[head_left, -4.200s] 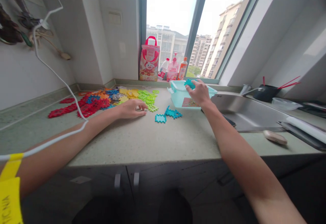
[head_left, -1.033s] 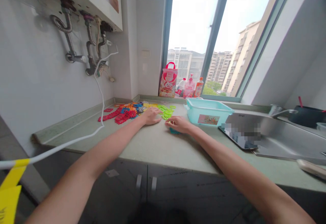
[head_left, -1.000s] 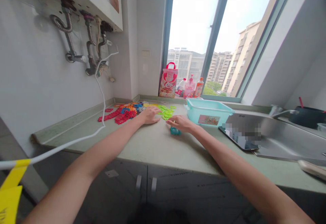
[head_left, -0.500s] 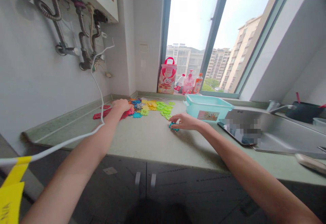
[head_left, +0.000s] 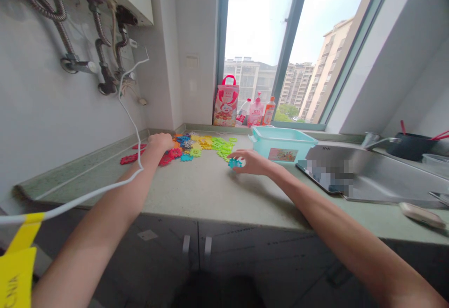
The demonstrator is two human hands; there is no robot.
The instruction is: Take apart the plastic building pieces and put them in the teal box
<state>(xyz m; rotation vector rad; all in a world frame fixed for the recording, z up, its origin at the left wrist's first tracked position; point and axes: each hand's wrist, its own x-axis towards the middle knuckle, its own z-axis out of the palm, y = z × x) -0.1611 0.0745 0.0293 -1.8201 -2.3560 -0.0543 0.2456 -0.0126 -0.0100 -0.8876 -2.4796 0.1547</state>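
My right hand (head_left: 247, 161) pinches a teal gear-shaped toy piece (head_left: 234, 163) between thumb and fingers, close above the counter. Farther left, my left hand (head_left: 162, 141) reaches to the edge of a pile of such pieces. Its fingers point away from me, and I cannot see whether they hold anything. Around it lie red pieces (head_left: 170, 155), with blue ones (head_left: 182, 140) beyond. Yellow pieces (head_left: 202, 141) and lime-green pieces (head_left: 222, 146) spread toward my right hand. One flat teal piece (head_left: 186, 157) lies at the pile's near side.
A turquoise plastic tub (head_left: 282, 142) stands right of the pile, beside a steel sink (head_left: 379, 177). A phone (head_left: 321, 177) lies at the sink's edge. A white cable (head_left: 91, 196) crosses over my left forearm. Bottles (head_left: 256, 111) line the windowsill.
My right hand has lifted the teal piece slightly and tilted it so its face shows. My left hand stays at the pile. The whole view has shifted a little.
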